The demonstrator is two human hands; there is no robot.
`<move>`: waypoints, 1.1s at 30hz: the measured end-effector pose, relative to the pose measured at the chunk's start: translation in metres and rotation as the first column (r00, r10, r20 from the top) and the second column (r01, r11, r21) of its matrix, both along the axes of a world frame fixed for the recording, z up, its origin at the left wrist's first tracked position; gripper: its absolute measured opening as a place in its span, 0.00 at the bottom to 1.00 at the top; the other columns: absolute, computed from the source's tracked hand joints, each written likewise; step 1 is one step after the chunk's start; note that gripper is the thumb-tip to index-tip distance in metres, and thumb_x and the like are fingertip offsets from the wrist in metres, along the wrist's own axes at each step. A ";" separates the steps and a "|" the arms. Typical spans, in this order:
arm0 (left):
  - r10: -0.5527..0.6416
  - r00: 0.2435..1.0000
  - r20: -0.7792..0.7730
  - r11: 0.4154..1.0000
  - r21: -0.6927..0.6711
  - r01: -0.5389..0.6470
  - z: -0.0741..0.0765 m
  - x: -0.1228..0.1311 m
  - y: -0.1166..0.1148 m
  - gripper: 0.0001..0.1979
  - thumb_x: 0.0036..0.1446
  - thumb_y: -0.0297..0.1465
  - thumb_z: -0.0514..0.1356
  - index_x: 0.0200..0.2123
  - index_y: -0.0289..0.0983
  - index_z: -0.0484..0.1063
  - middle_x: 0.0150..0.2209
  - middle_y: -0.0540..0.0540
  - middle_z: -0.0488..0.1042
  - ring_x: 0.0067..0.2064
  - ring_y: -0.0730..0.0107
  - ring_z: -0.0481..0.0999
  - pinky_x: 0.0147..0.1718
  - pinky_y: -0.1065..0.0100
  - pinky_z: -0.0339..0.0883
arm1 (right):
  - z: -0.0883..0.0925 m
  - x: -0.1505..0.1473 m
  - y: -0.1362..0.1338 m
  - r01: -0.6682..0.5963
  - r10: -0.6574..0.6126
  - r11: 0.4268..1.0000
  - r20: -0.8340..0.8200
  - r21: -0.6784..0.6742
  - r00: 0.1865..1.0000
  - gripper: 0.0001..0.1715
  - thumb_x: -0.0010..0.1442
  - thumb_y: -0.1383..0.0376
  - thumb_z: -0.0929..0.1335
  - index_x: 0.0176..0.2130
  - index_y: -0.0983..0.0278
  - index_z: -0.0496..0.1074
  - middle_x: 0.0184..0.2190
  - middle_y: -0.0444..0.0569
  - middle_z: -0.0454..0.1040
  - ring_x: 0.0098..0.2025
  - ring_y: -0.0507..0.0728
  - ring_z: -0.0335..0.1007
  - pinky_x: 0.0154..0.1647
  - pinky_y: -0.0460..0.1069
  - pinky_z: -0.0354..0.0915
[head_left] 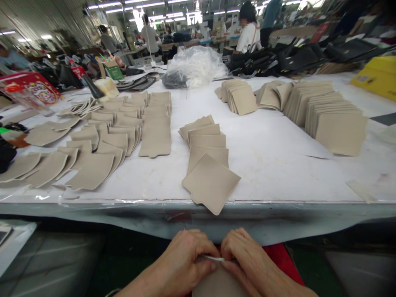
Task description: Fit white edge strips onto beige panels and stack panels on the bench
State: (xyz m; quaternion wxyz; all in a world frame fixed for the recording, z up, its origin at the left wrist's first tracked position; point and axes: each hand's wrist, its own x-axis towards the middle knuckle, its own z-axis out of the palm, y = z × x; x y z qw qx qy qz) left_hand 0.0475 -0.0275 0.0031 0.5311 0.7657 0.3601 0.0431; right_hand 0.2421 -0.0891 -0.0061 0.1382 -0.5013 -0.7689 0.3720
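Note:
At the bottom of the head view, a beige leather piece (218, 282) is pinched along its far edge, below the table's front edge. My left hand (188, 258) is closed on that edge from the left, thumb on the near side. My right hand (244, 262) grips the same edge close beside it, and a thin pale rim shows between the two. Straight ahead, a fanned row of beige leather pieces (208, 142) lies on the table, its nearest piece (213, 183) turned cornerwise and poking over the front edge.
Overlapping rows of beige pieces (93, 169) cover the left of the white-topped table (272, 173). Upright stacks (340, 128) stand on the right. Farther back are a clear plastic bag (198, 64), black bags (297, 55) and a yellow box (377, 78). Other people work in the background.

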 end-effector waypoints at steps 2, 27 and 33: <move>-0.007 1.000 -0.003 1.000 0.000 0.007 0.000 0.003 -0.001 0.09 0.54 0.22 0.61 0.33 0.39 0.80 0.30 0.51 0.76 0.37 0.70 0.73 0.36 0.72 0.58 | 0.000 0.001 0.000 0.005 -0.005 1.000 0.002 -0.001 1.000 0.12 0.67 0.74 0.60 0.33 0.62 0.63 0.35 0.49 0.71 0.39 0.59 0.67 0.42 0.54 0.65; -0.004 1.000 0.015 0.993 -0.117 0.005 -0.007 -0.002 0.003 0.12 0.54 0.23 0.57 0.35 0.40 0.80 0.33 0.52 0.76 0.38 0.70 0.73 0.38 0.73 0.58 | -0.012 0.046 -0.006 -0.034 0.033 0.999 -0.083 -0.001 0.996 0.15 0.72 0.59 0.62 0.33 0.61 0.68 0.33 0.43 0.72 0.38 0.55 0.66 0.41 0.51 0.58; -0.073 0.992 -0.102 0.997 0.028 0.076 -0.002 0.012 0.002 0.07 0.56 0.26 0.62 0.35 0.41 0.80 0.33 0.50 0.78 0.40 0.66 0.73 0.39 0.69 0.57 | -0.019 0.044 -0.004 -0.003 0.003 1.000 -0.141 0.001 0.990 0.24 0.72 0.51 0.58 0.31 0.61 0.68 0.31 0.43 0.71 0.37 0.55 0.67 0.38 0.49 0.59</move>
